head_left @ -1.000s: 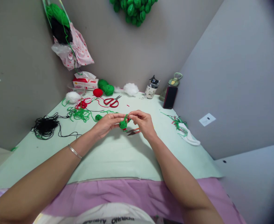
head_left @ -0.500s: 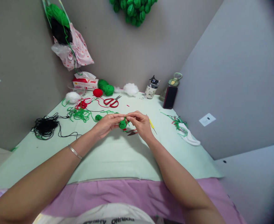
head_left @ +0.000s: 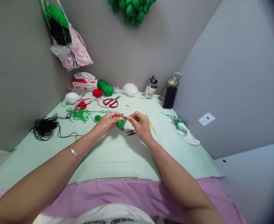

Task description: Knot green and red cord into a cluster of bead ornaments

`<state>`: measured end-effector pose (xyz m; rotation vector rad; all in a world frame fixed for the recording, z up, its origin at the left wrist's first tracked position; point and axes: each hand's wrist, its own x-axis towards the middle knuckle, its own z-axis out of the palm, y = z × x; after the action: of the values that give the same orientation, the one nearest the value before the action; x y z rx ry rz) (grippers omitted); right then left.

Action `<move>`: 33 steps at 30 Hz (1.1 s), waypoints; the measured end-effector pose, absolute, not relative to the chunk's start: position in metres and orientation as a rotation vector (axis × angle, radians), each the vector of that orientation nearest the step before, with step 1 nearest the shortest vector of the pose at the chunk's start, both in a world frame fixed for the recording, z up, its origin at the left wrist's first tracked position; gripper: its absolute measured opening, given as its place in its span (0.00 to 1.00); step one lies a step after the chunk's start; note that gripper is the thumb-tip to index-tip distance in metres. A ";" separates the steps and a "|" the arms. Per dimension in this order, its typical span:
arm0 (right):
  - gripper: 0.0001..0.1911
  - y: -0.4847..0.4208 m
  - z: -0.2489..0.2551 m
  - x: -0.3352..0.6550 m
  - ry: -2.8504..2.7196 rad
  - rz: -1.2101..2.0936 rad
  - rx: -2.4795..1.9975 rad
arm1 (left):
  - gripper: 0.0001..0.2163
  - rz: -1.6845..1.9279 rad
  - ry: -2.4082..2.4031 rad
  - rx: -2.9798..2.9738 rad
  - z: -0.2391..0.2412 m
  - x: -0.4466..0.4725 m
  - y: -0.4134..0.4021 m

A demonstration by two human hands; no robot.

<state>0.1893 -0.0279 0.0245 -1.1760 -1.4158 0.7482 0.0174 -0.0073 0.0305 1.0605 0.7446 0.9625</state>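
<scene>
Above the middle of the table, my left hand (head_left: 109, 123) pinches a small green crocheted ball (head_left: 120, 124) that has bits of red on it. A green loop of yarn stands up at its top. My right hand (head_left: 139, 124) is closed at the fingertips on a short red piece beside the ball, too small to make out fully. Under my right hand lies a pair of dark-bladed snips (head_left: 130, 133), partly hidden. A yellow crochet hook (head_left: 151, 124) rests just right of that hand. Another green crocheted ball (head_left: 98, 118) sits left of my left fingers.
Red-handled scissors (head_left: 111, 102), a red yarn ball (head_left: 97, 93) and green yarn (head_left: 105, 88) lie toward the back. Black yarn (head_left: 45, 127) is heaped at left. A phone (head_left: 170, 97) leans on a bottle at back right, with yarn scraps (head_left: 180, 123) in front.
The green ball and my left fingers have shifted slightly left. My right fingertips have drawn a little apart from the left ones, and red now shows between them.
</scene>
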 end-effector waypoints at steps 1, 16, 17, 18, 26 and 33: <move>0.12 -0.028 0.023 0.189 -1.418 0.750 -1.170 | 0.12 0.973 0.750 1.057 0.030 0.018 -0.007; 0.10 -0.034 0.019 0.179 -1.389 0.700 -1.218 | 0.15 0.984 0.736 1.079 0.021 0.022 -0.006; 0.10 -0.034 0.018 0.178 -1.384 0.709 -1.211 | 0.14 0.982 0.723 1.080 0.020 0.023 -0.007; 0.10 -0.035 0.018 0.177 -1.378 0.721 -1.199 | 0.14 0.981 0.712 1.079 0.019 0.023 -0.007; 0.13 -0.029 0.025 0.184 -1.458 0.869 -1.143 | 0.13 0.939 0.687 1.139 0.024 0.022 -0.007; 0.21 -0.027 0.034 0.197 -1.499 1.165 -0.964 | 0.10 0.812 0.672 1.469 0.033 0.015 -0.007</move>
<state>0.1968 -0.0273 0.0337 -0.9639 -1.4992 1.1648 0.0149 -0.0071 0.0328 1.4693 0.6715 0.8121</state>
